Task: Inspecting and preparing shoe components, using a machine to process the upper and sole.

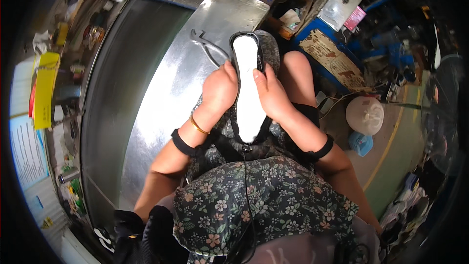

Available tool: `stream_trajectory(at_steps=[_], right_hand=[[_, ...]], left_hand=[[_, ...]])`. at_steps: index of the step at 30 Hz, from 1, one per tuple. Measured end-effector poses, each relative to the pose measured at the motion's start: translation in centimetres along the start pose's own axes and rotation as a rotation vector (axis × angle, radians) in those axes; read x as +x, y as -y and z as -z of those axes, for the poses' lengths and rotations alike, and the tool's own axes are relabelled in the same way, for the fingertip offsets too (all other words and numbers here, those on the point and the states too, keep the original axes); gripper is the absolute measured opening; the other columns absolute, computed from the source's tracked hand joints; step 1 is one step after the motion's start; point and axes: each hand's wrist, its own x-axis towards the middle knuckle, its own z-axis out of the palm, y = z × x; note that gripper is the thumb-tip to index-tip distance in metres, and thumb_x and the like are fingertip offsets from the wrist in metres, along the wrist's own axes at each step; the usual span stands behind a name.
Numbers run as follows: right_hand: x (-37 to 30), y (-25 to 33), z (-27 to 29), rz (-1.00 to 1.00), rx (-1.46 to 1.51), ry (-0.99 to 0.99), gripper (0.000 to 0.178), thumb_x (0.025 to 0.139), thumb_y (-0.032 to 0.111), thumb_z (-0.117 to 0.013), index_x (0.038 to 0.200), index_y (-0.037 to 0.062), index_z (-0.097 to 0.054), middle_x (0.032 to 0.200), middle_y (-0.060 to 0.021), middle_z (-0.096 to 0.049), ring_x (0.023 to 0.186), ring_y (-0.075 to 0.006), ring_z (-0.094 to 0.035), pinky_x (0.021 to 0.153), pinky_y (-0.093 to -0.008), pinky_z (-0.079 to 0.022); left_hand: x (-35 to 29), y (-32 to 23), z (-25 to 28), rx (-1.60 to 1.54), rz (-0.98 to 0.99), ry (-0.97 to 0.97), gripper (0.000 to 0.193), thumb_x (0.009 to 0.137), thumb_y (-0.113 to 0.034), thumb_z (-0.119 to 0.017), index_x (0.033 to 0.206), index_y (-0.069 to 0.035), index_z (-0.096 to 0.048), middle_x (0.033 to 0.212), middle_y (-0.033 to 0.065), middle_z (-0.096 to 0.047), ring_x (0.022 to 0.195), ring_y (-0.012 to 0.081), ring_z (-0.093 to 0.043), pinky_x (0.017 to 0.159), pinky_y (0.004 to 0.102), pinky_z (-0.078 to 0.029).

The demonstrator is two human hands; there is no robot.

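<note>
White shoe sole [248, 85] clasped between left hand [220, 90] and right hand [271, 95], each grip closed on its edges, steel table [161, 98] alongside.

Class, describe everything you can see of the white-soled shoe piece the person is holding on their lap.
The shoe piece is long and narrow, with a flat white face turned up toward the camera and a black rim running round it. It lies lengthwise away from the person, its rounded far end over the edge of the shiny metal table, its near end above the floral-print lap. The left hand grips its left side and the right hand its right, thumbs pressing on the rim. Its material cannot be told.
</note>
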Motion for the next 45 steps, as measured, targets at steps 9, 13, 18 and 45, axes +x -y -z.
stream_trajectory(at_steps=[9, 13, 18, 45], right_hand=[[-2.2, -2.1, -1.9, 0.316, -0.288, -0.148, 0.056, 0.102, 0.027, -0.043, 0.143, -0.0064, -0.027, 0.133, -0.0352, -0.046, 0.124, -0.0446, -0.048, 0.103, -0.044, -0.039], [-2.0, -1.8, -1.4, 0.263, -0.179, -0.062, 0.055, 0.103, 0.033, -0.039, 0.143, -0.003, -0.028, 0.127, -0.0305, -0.053, 0.118, -0.0435, -0.053, 0.099, -0.0428, -0.041], [2.1, -1.4, 3.3, -0.109, -0.067, 0.032, 0.061, 0.104, 0.049, -0.03, 0.108, -0.0044, -0.059, 0.105, -0.0172, -0.066, 0.099, -0.0283, -0.064, 0.088, -0.0374, -0.047], [10.3, 9.7, 10.7, 0.348, -0.33, 0.173, 0.04, 0.101, 0.033, -0.05, 0.125, 0.0034, -0.061, 0.121, -0.0081, -0.064, 0.114, -0.0171, -0.057, 0.1, -0.0317, -0.041]], left_hand=[[-4.5, 2.1, -2.3, -0.093, -0.398, -0.412, 0.041, 0.092, -0.018, -0.053, 0.121, 0.011, -0.051, 0.104, 0.0262, -0.063, 0.093, 0.0395, -0.063, 0.084, 0.0421, -0.051], [-3.7, 4.5, -4.6, -0.751, -0.237, -0.284, 0.041, 0.101, -0.026, -0.044, 0.126, 0.006, -0.051, 0.114, 0.0202, -0.063, 0.106, 0.0324, -0.06, 0.093, 0.0366, -0.046], [1.9, 1.2, -0.6, -1.475, 0.37, 0.163, 0.056, 0.103, -0.049, -0.034, 0.122, -0.002, -0.057, 0.113, 0.0079, -0.062, 0.105, 0.0177, -0.055, 0.096, 0.0326, -0.042], [-4.7, 4.4, 4.1, -0.945, 0.217, 0.108, 0.103, 0.077, -0.017, -0.081, 0.15, 0.002, -0.011, 0.114, 0.0188, -0.064, 0.091, 0.0249, -0.067, 0.081, 0.034, -0.055]])
